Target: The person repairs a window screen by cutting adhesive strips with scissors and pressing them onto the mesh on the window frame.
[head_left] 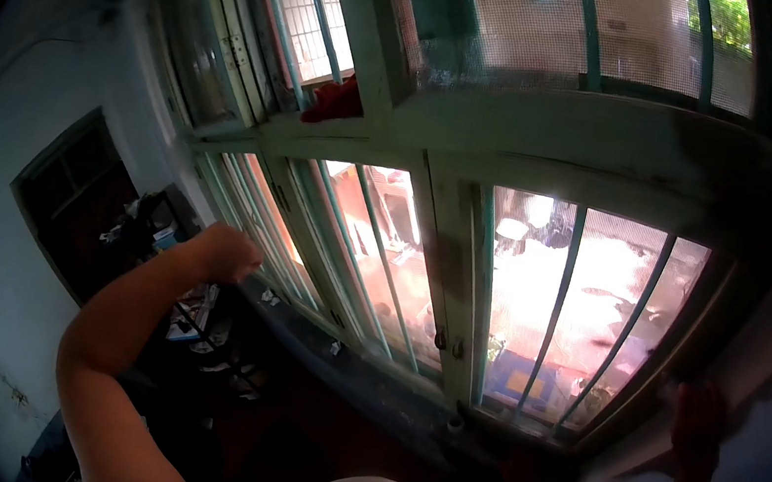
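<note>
My left hand [226, 253] is raised at the left with its fingers curled into a fist, in front of the lower left window bars [262, 213]. Whatever the fist may hold is hidden. On the right, my right hand [699, 419] is up by the wall beside the right window frame [646, 405]. It is in dim light, with the fingers pointing upward and seemingly stretched out. The green wooden window [435, 248] fills the middle, with vertical bars and latches [448, 342] on its lower panes.
A red cloth [335, 102] lies on the upper ledge. Small white scraps [336, 346] sit on the dark sill [383, 395]. A cluttered rack [195, 317] stands below my left arm, near a dark doorway [73, 194]. Bright ground shows outside.
</note>
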The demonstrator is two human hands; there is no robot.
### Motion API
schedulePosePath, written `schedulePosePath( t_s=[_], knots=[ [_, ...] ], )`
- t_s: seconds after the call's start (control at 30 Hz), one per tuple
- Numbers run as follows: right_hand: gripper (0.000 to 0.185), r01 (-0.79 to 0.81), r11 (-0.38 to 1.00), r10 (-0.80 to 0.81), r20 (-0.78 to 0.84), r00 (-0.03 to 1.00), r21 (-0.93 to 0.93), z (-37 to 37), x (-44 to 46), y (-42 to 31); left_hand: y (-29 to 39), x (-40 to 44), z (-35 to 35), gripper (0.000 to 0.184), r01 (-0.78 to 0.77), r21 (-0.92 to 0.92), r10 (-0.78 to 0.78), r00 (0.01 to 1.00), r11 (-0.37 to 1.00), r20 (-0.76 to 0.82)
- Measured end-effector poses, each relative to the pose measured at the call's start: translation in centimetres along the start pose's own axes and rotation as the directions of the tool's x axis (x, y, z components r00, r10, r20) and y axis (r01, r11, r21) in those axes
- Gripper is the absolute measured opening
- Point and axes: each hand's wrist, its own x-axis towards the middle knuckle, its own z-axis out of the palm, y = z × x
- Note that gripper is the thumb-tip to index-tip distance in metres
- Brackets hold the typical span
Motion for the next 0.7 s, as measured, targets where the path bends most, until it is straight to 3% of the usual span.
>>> schedulePosePath(
  t_s=[0.07,0.17,0.23,0.3,0.37,0.4,0.43,0.47,0.5,0.53,0.57,0.6,0.63,0.7],
  knots=[
    [0.021,0.038,0.997,-0.045,-0.102,0.994,-0.071,0.5,-0.1,0.2,1.8,0.3,0.3,0.019,0.052,-0.061,-0.044,0.991,0.997,0.126],
    [0.020,-0.074,0.986,0.048,0.173,0.984,0.149,-1.7,1.6,-0.1,2.8,2.9,6.7,0.020,-0.225,-0.129,0.205,0.967,0.966,-0.152],
    [0.017,-0.056,0.990,0.042,0.110,0.993,0.129,-0.7,1.5,-0.3,5.9,3.2,8.4,0.022,-0.373,-0.221,0.278,0.888,0.901,-0.366],
    [0.017,-0.041,0.991,0.033,0.066,0.997,0.124,-1.2,2.0,-0.5,8.8,4.8,11.1,0.023,-0.608,-0.388,0.439,0.782,0.692,-0.443],
    [0.019,-0.053,0.987,0.057,-0.016,0.998,0.153,-2.3,2.8,-1.0,12.1,4.4,9.8,0.019,-0.722,-0.354,0.533,0.684,0.594,-0.499],
    [0.019,-0.135,0.970,0.142,-0.019,0.990,0.200,-1.1,2.7,-1.2,13.7,4.3,8.9,0.017,-0.773,-0.335,0.579,0.628,0.538,-0.520],
    [0.019,-0.221,0.943,0.231,-0.012,0.973,0.247,-0.6,2.3,-1.2,15.1,4.5,8.1,0.016,-0.775,-0.376,0.526,0.625,0.508,-0.577],
    [0.018,-0.397,0.701,0.411,0.118,0.904,0.592,-2.4,3.5,-2.6,16.6,4.8,7.5,0.015,-0.777,-0.419,0.476,0.622,0.470,-0.621],
    [0.017,-0.511,0.310,0.529,0.301,0.794,0.802,-4.2,5.4,-4.3,18.3,5.0,6.9,0.014,-0.779,-0.464,0.428,0.622,0.422,-0.655],
    [0.017,-0.341,0.260,0.497,0.177,0.850,0.903,-2.9,5.5,-4.4,20.1,5.8,6.4,0.013,-0.831,-0.507,0.301,0.556,0.229,-0.775],
    [0.017,-0.290,0.079,0.499,0.214,0.840,0.954,-4.2,7.1,-6.2,21.7,6.6,5.6,0.014,-0.857,-0.514,0.142,0.512,0.026,-0.847],
    [0.018,-0.229,-0.105,0.500,0.251,0.829,0.968,-5.5,8.7,-8.0,22.6,6.2,4.0,0.014,-0.805,-0.587,0.135,0.574,-0.088,-0.807],
    [0.020,-0.243,-0.135,0.484,0.278,0.830,0.961,-7.6,10.3,-9.5,23.1,6.0,2.4,0.015,-0.736,-0.648,0.130,0.636,-0.194,-0.761],
    [0.019,-0.301,-0.295,0.373,0.399,0.838,0.907,-11.4,12.8,-12.3,24.4,7.0,1.1,0.022,-0.617,-0.564,0.148,0.593,-0.548,-0.792]
  ],
)
